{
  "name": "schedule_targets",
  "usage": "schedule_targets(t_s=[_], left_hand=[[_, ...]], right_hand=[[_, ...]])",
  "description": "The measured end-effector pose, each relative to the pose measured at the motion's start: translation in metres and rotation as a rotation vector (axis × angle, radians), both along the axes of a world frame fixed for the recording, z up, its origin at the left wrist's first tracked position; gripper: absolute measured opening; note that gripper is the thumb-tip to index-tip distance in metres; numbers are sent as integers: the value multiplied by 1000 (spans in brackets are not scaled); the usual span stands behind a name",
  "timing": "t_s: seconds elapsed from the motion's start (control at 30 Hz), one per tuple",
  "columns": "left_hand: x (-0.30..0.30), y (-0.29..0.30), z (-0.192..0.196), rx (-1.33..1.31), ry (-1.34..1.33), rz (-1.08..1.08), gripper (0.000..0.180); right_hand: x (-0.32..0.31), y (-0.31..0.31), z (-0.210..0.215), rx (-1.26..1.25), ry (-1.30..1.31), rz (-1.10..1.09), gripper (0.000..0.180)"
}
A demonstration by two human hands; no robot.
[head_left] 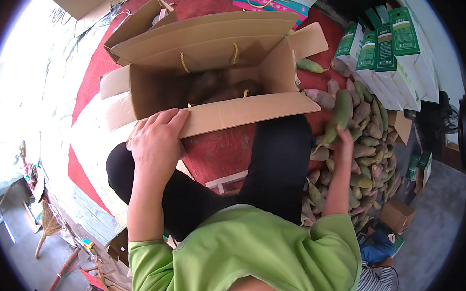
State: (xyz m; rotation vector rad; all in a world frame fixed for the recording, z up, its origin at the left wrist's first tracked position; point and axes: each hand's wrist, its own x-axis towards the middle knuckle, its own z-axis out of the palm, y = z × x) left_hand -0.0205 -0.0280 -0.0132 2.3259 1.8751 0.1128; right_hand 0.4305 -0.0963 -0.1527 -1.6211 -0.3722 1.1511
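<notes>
A large cardboard box [252, 112] stands in front of my knees with its flaps spread. My left hand [158, 133] lies over its near left edge, fingers bent over the near flap. Several roundish, dim shapes [205, 87], apparently radishes, lie on the box's shadowed floor. On the right, my right hand [343, 140] grips the near end of a long green radish [341, 112], its fingertips partly hidden. That radish is tilted over a big heap of green and pinkish radishes [369, 160].
White and green cartons [395, 60] stand beyond the heap. A smaller open box [139, 27] and a colourful gift box [271, 8] sit behind the large box. Red sheeting [217, 151] covers the floor. A straw broom [49, 223] is at the far left.
</notes>
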Motion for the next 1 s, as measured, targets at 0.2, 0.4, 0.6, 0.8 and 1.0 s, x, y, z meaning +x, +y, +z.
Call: schedule_targets(t_s=[0.2, 0.4, 0.6, 0.8, 1.0], left_hand=[[-1, -2, -1, -7, 1, -19, 41], [-2, 0, -2, -10, -5, -48, 41], [-4, -3, 1, -15, 2, -34, 39], [-2, -1, -2, -23, -16, -26, 39], [-4, 0, -3, -7, -17, -10, 35]], right_hand=[[-30, 68, 143, 341, -341, 377, 52], [-121, 139, 224, 440, -671, 942, 47], [-225, 200, 173, 476, -1196, 1400, 46], [-289, 213, 124, 408, -1359, 1465, 36], [-249, 202, 151, 710, -1007, 1180, 32]])
